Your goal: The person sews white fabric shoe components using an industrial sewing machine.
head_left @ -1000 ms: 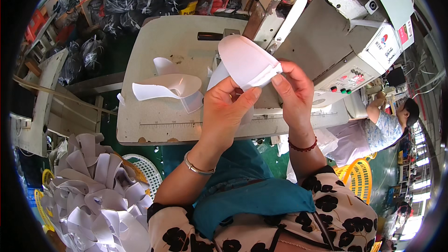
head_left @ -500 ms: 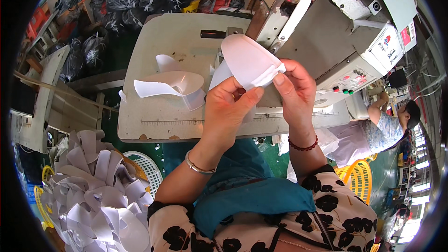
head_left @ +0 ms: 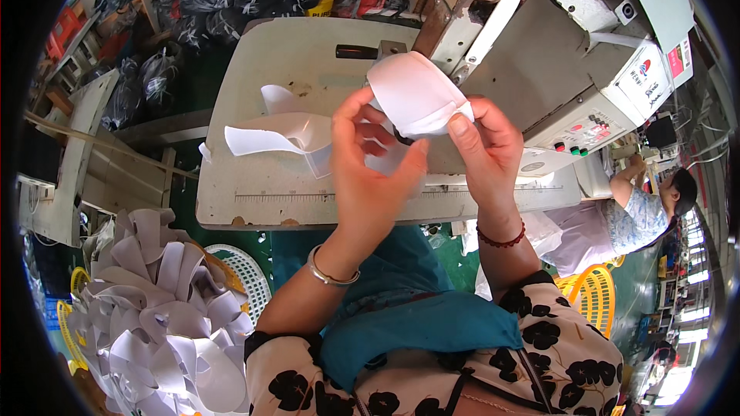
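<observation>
Above the pale table [head_left: 308,46], near the grey machine [head_left: 524,54], a curved white piece [head_left: 416,91] was pinched at its lower right corner by the right hand [head_left: 493,150]. The left hand [head_left: 366,177] — blurred, thumb and fingers parted — was held by the piece's left edge; whether it was touched could not be told. Another white part [head_left: 266,139] was seen lying leftward on the table.

Lettering [head_left: 646,77] on machine panel [head_left: 621,92], numbers [head_left: 292,194] on tabletop [head_left: 231,177]
</observation>
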Tool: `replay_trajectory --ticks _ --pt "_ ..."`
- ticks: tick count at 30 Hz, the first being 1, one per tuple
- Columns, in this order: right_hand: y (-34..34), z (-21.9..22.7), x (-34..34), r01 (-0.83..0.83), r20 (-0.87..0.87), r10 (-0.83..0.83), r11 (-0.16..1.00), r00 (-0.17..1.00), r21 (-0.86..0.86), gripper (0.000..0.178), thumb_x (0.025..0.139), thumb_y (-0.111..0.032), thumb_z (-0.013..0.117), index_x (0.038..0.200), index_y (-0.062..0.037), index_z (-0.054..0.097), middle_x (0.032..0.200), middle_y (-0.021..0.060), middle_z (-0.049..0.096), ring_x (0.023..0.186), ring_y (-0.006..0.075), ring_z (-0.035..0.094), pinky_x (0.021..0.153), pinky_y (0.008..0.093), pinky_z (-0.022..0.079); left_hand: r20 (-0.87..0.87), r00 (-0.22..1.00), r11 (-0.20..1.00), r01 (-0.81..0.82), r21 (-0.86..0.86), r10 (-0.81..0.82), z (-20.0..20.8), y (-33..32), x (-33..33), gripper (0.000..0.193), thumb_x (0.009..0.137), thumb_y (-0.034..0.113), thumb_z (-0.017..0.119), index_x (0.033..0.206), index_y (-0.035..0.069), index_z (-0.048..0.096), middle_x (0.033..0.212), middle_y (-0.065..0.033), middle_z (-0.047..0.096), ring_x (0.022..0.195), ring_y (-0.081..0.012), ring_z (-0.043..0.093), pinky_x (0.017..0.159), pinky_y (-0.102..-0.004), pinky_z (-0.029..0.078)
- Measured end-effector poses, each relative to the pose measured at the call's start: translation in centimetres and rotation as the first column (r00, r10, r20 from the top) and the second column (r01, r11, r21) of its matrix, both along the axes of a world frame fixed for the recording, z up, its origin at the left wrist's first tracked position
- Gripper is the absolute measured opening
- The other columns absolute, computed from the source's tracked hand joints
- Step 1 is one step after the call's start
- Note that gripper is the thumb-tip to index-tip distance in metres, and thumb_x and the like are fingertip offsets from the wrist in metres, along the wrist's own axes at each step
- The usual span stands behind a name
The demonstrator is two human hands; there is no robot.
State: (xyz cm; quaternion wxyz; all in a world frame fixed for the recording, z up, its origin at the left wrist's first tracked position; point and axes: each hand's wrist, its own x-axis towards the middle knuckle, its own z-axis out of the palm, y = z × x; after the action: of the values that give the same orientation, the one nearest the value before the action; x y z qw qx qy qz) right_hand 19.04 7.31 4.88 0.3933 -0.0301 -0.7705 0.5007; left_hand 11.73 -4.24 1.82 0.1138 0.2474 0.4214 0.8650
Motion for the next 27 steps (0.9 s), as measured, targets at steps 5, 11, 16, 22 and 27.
replay_trajectory --ticks 5,11,16,22,27 --pt "-0.2 0.1 0.0 0.014 -0.005 -0.014 0.996 1.000 0.088 0.012 0.086 -0.014 0.061 0.087 -0.0016 0.061 0.083 0.0032 0.060 0.078 0.0128 0.050 0.075 0.0253 0.039 -0.600 0.628 0.785 -0.619 0.000 0.495 1.1 -0.5 0.0 0.046 0.064 0.006 0.072 0.107 0.007 0.055 0.091 -0.0046 0.050 0.086 -0.0217 0.046 0.080 -0.0355 0.035" --pt "-0.7 0.1 0.0 0.076 -0.016 -0.075 0.962 0.997 0.261 0.011 0.087 -0.012 0.057 0.088 -0.0016 0.061 0.079 0.0058 0.058 0.075 0.0188 0.051 0.075 0.0294 0.038 -0.766 0.523 0.813 -0.583 -0.001 0.374 1.1 -0.1 -0.9 0.022 0.064 0.011 0.071 0.084 0.012 0.062 0.083 -0.0024 0.055 0.083 -0.0211 0.049 0.075 -0.0336 0.033" --pt "-0.6 0.1 0.1 0.090 -0.026 -0.086 0.946 0.996 0.311 0.013 0.088 -0.012 0.054 0.087 -0.0007 0.060 0.076 0.0065 0.058 0.074 0.0205 0.050 0.074 0.0314 0.038 -0.810 0.433 0.783 -0.620 0.051 0.396 1.3 -0.4 -1.3 0.017 0.067 0.008 0.069 0.082 0.010 0.060 0.078 -0.0034 0.055 0.074 -0.0208 0.051 0.072 -0.0334 0.035" --pt "-0.5 0.1 0.0 0.093 -0.035 -0.086 0.931 0.996 0.352 0.014 0.087 -0.013 0.055 0.087 0.0002 0.061 0.075 0.0070 0.057 0.072 0.0209 0.050 0.073 0.0313 0.038 -0.595 0.776 0.940 -0.327 -0.097 0.209 0.8 -0.3 -1.4 0.009 0.081 0.008 0.062 0.085 0.003 0.055 0.076 -0.0029 0.054 0.070 -0.0125 0.048 0.066 -0.0252 0.038" --pt "-0.5 0.0 -0.1 0.095 -0.043 -0.085 0.929 0.995 0.357 0.014 0.086 -0.013 0.057 0.087 0.0003 0.061 0.073 0.0071 0.057 0.070 0.0211 0.051 0.073 0.0312 0.038 -0.523 0.836 0.952 -0.275 -0.138 0.166 0.8 0.1 -1.4 0.010 0.077 0.008 0.058 0.076 0.003 0.049 0.070 -0.0082 0.052 0.065 -0.0217 0.051 0.061 -0.0327 0.040"
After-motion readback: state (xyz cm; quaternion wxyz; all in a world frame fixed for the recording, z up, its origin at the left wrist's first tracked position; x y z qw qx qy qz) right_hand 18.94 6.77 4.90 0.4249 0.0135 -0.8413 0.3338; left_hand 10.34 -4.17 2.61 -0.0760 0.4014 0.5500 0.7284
